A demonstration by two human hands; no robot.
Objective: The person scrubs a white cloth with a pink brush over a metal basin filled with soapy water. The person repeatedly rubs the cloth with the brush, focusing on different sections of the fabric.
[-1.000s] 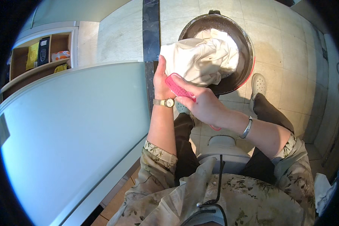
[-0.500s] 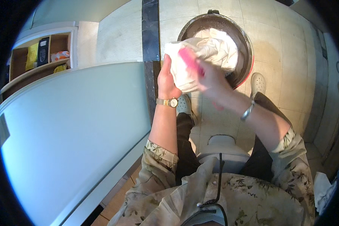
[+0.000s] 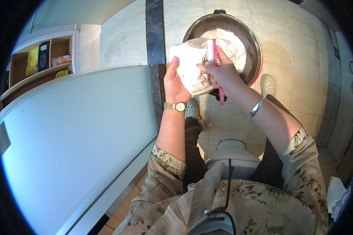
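Observation:
A white cloth garment (image 3: 189, 62) is bunched in my left hand (image 3: 174, 84), the thumb lying along its left edge and the other fingers hidden beneath. My right hand (image 3: 224, 75) grips a pink brush (image 3: 214, 55) over the cloth. The brush's white bristles face left, and its handle end sticks out below my hand. Whether the bristles touch the cloth I cannot tell. Both hands are at the near-left side of a dark round basin (image 3: 255, 51), where more of the white fabric lies heaped.
The basin stands on a tiled floor (image 3: 298, 94) in front of my clog shoes (image 3: 268, 85). At left is a large frosted panel (image 3: 78, 137), with an open cubby shelf (image 3: 47, 64) holding packages beyond it. White fabric (image 3: 337, 196) sits at the lower right.
The brush has turned from a blurred slant to nearly upright with its bristles showing, and my right hand has shifted slightly right. My left hand keeps its hold on the cloth.

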